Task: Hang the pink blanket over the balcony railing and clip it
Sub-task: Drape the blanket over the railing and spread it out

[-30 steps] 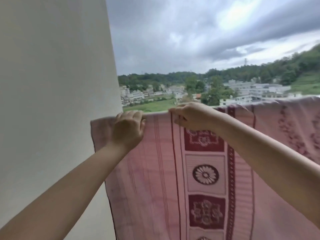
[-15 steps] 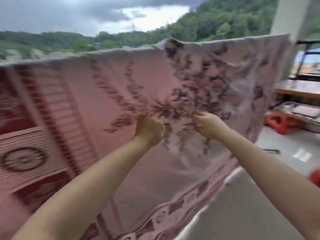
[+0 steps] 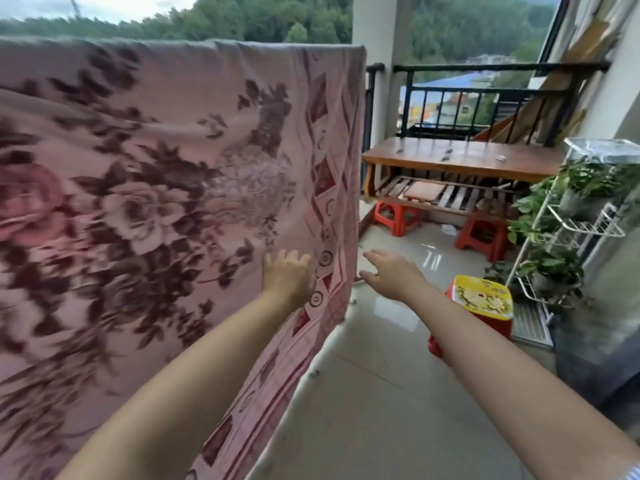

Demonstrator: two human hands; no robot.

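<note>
The pink blanket [image 3: 166, 161], patterned with dark red flowers and a diamond border, hangs draped over the balcony railing and fills the left of the view. The black railing [image 3: 485, 68] shows bare only to the right of the blanket's end. My left hand [image 3: 288, 276] lies flat against the cloth near its right border, fingers loosely spread. My right hand [image 3: 389, 273] hovers just past the blanket's right edge, fingers apart, holding nothing. No clip is visible.
A wooden table [image 3: 460, 159] stands at the balcony's far end with red stools [image 3: 398, 216] under it. A closer red stool carries a yellow box [image 3: 483, 297]. A white wire plant rack [image 3: 568, 223] stands at the right. A white pillar [image 3: 374, 32] rises beyond the blanket.
My view has swung right along the railing, from the wall end to the blanket's right end. Both hands dropped from the top edge, pressed the cloth midway, and now sit at its right border.
</note>
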